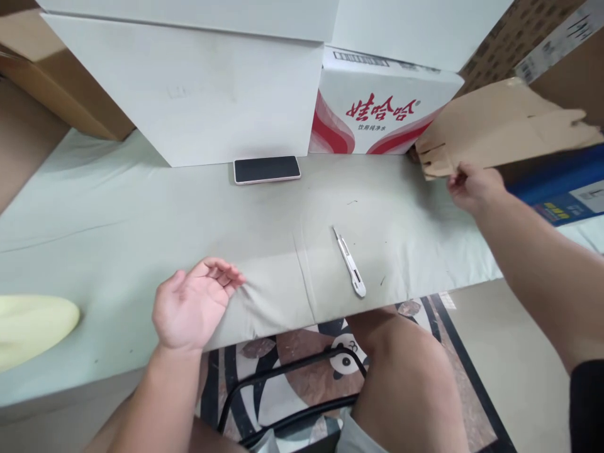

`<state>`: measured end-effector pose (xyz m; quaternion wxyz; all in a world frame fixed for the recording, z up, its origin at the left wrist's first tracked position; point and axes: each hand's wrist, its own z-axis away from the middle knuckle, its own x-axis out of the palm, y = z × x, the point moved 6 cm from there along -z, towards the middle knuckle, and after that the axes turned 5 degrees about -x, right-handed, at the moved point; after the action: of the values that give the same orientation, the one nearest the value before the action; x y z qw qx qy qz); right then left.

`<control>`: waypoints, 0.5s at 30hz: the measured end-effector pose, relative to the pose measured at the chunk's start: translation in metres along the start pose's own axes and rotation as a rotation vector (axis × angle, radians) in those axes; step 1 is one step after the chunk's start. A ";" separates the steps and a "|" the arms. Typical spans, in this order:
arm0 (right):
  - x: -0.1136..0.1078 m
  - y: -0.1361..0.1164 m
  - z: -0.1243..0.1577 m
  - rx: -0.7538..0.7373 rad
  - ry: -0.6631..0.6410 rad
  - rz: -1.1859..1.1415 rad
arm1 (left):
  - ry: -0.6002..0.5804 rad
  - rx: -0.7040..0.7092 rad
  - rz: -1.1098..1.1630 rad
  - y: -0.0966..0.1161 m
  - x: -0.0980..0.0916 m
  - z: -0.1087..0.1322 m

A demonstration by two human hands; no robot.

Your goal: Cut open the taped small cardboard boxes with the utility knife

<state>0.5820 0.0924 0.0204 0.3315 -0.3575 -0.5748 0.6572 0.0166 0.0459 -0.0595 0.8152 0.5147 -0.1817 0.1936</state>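
At the right, my right hand [472, 184] pinches the near edge of a flat piece of brown cardboard [504, 129], whose edge is torn or slotted at the corner. My left hand [195, 302] rests palm up at the front of the cloth-covered surface [198, 220], fingers slightly curled and holding nothing. Between my hands lies a white utility knife [349, 261], its tip pointing away from me. Farther back, a phone [267, 170] with a dark screen lies flat against a white box.
Large white boxes [212, 94] and a red-and-white water carton [377, 113] line the back. A blue box [561, 189] stands under the cardboard at right. Brown cartons [80, 88] stand at back left. A pale yellow object [35, 327] sits at the left edge.
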 end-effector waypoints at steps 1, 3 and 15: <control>0.007 -0.005 -0.005 -0.008 -0.008 0.019 | 0.010 -0.008 -0.006 0.000 0.000 0.000; 0.018 -0.010 -0.008 0.003 -0.054 0.062 | 0.036 -0.021 -0.007 0.001 0.001 0.001; 0.013 -0.009 0.082 0.068 -0.462 0.403 | -0.178 0.053 0.008 0.017 0.007 0.025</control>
<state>0.5059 0.0618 0.0352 0.0666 -0.2941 -0.5303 0.7924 0.0112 0.0312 -0.0330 0.7809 0.5507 -0.2506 0.1552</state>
